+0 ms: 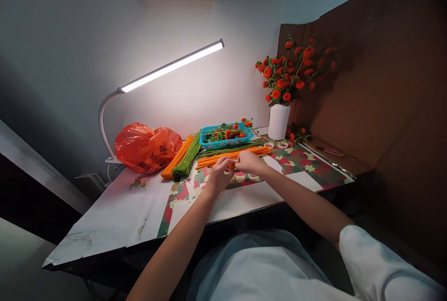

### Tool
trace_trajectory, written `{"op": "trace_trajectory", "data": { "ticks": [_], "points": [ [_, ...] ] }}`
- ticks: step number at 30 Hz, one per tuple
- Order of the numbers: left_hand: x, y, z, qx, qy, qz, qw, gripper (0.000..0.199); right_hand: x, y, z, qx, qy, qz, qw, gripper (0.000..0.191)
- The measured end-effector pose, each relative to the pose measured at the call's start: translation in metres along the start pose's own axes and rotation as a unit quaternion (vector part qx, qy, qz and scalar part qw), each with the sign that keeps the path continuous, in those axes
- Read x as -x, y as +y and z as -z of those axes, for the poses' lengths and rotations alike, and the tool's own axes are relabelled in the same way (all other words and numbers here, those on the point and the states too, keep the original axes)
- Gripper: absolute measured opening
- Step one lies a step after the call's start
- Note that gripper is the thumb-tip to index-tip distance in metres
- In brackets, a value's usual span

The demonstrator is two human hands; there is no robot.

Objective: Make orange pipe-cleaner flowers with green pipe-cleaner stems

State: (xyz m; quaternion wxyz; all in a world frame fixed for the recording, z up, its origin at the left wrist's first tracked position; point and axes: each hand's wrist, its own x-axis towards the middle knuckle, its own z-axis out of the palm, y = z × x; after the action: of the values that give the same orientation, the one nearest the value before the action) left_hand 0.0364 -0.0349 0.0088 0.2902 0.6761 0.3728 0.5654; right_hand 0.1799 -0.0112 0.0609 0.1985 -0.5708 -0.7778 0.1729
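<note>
- Head view: a person is sitting at a table, looking down at both bare forearms reaching forward over a red, green and white patterned mat.
- The left hand and the right hand are meeting above the mat, fingertips touching.
- Both hands are pinching a small orange piece between them, fingers curled closed around it; it is too small to tell its exact shape.
- Just behind the hands, loose orange and green stems are lying across the far edge of the mat.
- Left of the mat, a bundle of orange stems and a bundle of green stems are lying side by side.
- Behind the mat, a turquoise basket is holding small orange flowers with green leaves.
- Right of the basket, a white ribbed vase is standing upright, holding a bouquet of orange flowers.
- Far left of the mat, a crumpled orange plastic bag is resting on the table.
- A white desk lamp is shining above the bag and the mat.
- A brown cardboard wall is standing to the right of the mat.
</note>
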Motion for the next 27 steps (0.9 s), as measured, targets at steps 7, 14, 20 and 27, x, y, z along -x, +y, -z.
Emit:
{"op": "trace_trajectory", "data": {
  "ticks": [7,14,20,27],
  "points": [
    [-0.008,-0.007,0.006,0.160,0.070,0.162,0.971,0.028,-0.008,0.016,0.014,-0.399,-0.075,0.134,0.904,0.049],
    [-0.008,-0.005,0.007,0.209,0.045,0.213,0.953,0.030,-0.009,0.030,-0.031,-0.350,0.014,0.136,0.927,0.037],
    [-0.006,-0.007,0.008,0.126,0.038,0.141,0.981,0.024,0.001,0.024,-0.040,-0.283,0.083,0.160,0.942,0.031],
    [-0.005,-0.011,0.005,0.126,0.068,0.109,0.984,0.028,0.002,0.015,-0.056,-0.308,0.178,0.124,0.926,0.033]
  ]
}}
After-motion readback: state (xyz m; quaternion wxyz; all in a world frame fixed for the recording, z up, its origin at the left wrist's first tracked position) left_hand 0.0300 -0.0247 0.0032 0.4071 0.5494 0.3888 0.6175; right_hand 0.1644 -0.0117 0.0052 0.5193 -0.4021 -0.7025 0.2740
